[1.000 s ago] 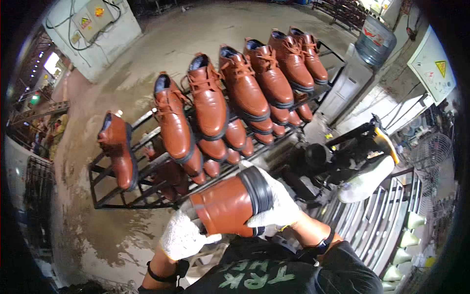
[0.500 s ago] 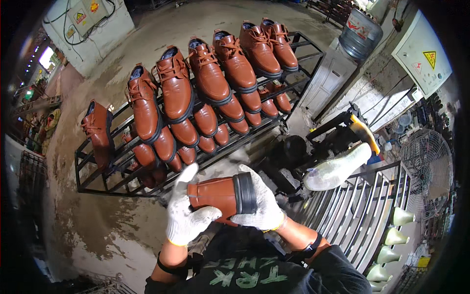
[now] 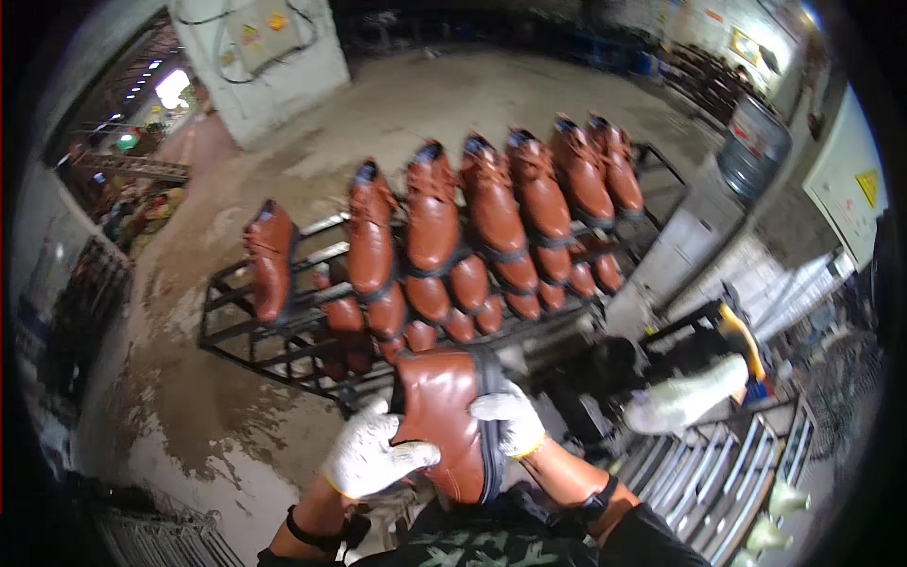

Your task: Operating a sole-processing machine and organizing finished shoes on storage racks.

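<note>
A brown leather shoe (image 3: 444,406) with a thick black sole is held up in front of my body, its sole turned to the right. White knit gloves cover both hands. My left hand (image 3: 370,452) grips the shoe's upper from the left, thumb pressed across the leather. On the other side, my right hand (image 3: 513,420) is closed over the black sole edge, with its thumb on top and its other fingers mostly hidden behind the shoe. Beyond the hands, several brown lace-up shoes (image 3: 493,213) stand toe-down along a black metal rack (image 3: 669,168), with more on its lower tier.
At the right, a pale foot-shaped form (image 3: 685,395) sits on dark machinery above a slatted metal rack (image 3: 694,472). Smaller pale forms (image 3: 787,498) line that rack's right side. A large water bottle (image 3: 753,146) and a wall box (image 3: 855,180) stand farther back.
The held shoe has turned and tilted, showing more of its side, while both hands shifted their grip on it. My view has swung, so the racks appear lower and farther right.
</note>
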Tool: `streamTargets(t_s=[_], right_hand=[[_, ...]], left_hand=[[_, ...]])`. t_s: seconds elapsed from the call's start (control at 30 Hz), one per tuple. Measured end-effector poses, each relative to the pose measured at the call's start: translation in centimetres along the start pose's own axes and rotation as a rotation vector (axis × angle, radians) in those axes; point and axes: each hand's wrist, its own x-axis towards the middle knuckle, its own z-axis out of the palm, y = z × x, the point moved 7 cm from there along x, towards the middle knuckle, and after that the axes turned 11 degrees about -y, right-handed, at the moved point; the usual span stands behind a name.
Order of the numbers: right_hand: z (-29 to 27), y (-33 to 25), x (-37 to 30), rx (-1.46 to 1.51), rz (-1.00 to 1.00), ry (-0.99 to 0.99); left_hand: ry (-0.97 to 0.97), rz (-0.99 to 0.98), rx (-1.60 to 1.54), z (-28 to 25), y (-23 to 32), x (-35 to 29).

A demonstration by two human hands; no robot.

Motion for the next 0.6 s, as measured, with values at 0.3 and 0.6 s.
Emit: streamTargets(t_s=[0.3, 0.6], right_hand=[[-6.4, 7.8, 5.5, -0.502, 0.132, -0.165], [-18.4, 15.3, -2.4, -0.569, 0.071, 0.146]], left_hand=[[0.373, 0.376, 1.149, -18.5, 1.5, 7.9], [0.714, -0.068, 0.756, -29.8, -15.5, 16.5]])
